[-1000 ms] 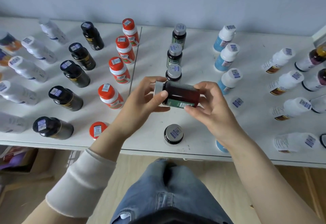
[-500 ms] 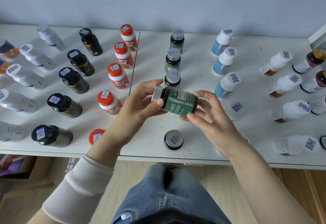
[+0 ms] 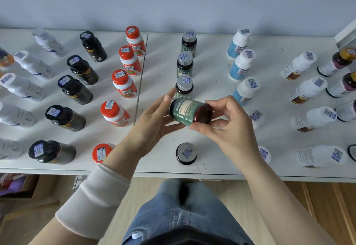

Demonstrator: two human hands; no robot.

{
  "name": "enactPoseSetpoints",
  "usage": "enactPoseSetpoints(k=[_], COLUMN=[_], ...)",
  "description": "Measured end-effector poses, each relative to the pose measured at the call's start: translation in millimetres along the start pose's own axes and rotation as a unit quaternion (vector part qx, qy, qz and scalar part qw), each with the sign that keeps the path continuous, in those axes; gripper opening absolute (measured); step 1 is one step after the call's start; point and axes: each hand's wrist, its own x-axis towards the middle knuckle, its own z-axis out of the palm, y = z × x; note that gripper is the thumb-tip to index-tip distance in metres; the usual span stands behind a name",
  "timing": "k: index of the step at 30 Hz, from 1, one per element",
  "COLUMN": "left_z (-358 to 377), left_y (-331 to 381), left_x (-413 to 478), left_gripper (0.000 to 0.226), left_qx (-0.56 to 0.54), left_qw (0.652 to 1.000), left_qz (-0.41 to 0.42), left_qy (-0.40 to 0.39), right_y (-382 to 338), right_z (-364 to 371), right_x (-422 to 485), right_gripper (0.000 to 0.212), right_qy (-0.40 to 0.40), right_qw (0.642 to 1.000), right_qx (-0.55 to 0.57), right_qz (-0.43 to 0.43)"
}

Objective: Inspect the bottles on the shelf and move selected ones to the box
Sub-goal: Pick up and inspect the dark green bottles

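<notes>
A dark bottle with a green "PROBIOTIC OKRA" label (image 3: pixel 185 112) lies on its side in the air above the white shelf (image 3: pixel 212 82). My left hand (image 3: pixel 154 117) holds its cap end and my right hand (image 3: pixel 227 123) pinches its dark red base, which faces me. Three bottles of the same kind (image 3: pixel 184 65) stand in a column behind it, and one more (image 3: pixel 186 153) stands near the front edge.
Columns of upright bottles fill the shelf: white ones (image 3: pixel 32 65) and black ones (image 3: pixel 75 88) at left, orange-capped ones (image 3: pixel 123 82) beside the seam, blue-labelled ones (image 3: pixel 241 64) and white ones (image 3: pixel 308 88) at right. A cardboard box (image 3: pixel 21 187) sits on the floor at lower left.
The held bottle has been turned in my hands: its green label rolled into view, then its base swung toward me. Both hands stayed on it.
</notes>
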Motion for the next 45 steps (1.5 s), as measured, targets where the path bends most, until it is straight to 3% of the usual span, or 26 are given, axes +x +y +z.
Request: enactPoseSetpoints(k=[4, 8, 12, 16, 23, 32, 35, 37, 41, 45], left_z=[-2.4, -7.7, -11.1, -13.4, -21.2, -25.9, -26.1, -24.1, -15.1, -2.9], left_y=[9.0, 19.8, 17.8, 2.8, -22.4, -30.9, -13.4, 3.8, 27.7, 25.7], left_x=[10.3, 14.8, 19.5, 27.3, 39.0, 38.6, 39.6, 46.7, 80.1, 107.6], left_gripper=[0.022, 0.041, 0.042, 0.048, 0.047, 0.057, 0.054, 0.048, 0.057, 0.059], left_qx=[0.066, 0.147, 0.341, 0.466, 0.546, 0.543, 0.527, 0.547, 0.688, 0.738], left_qw=[0.998, 0.986, 0.928, 0.865, 0.811, 0.806, 0.807, 0.786, 0.699, 0.667], left_qz=[0.009, 0.076, 0.138, 0.168, 0.190, 0.219, 0.264, 0.287, 0.191, 0.101], left_qy=[-0.002, -0.026, -0.060, -0.085, -0.086, -0.083, -0.041, 0.004, 0.039, 0.022], right_y=[13.2, 24.3, 26.0, 17.6, 8.9, 5.2, 2.5, 0.3, -0.1, 6.6], right_z=[0.5, -3.8, -13.4, -18.0, -12.1, -7.2, -9.3, -10.8, -9.9, -8.2], right_x=[-0.7, -0.5, 6.1, 18.4, 29.2, 35.1, 43.5, 52.4, 76.1, 96.3], right_gripper=[0.052, 0.047, 0.045, 0.045, 0.047, 0.047, 0.047, 0.047, 0.043, 0.044], right_qy=[0.005, -0.012, -0.045, -0.090, -0.136, -0.138, -0.130, -0.137, -0.164, -0.191], right_qw=[0.999, 0.992, 0.947, 0.900, 0.861, 0.851, 0.853, 0.846, 0.817, 0.807], right_qx=[-0.046, -0.116, -0.303, -0.421, -0.488, -0.507, -0.504, -0.514, -0.551, -0.557], right_qz=[-0.028, -0.055, -0.097, -0.075, -0.038, -0.020, -0.028, -0.026, -0.041, -0.051])
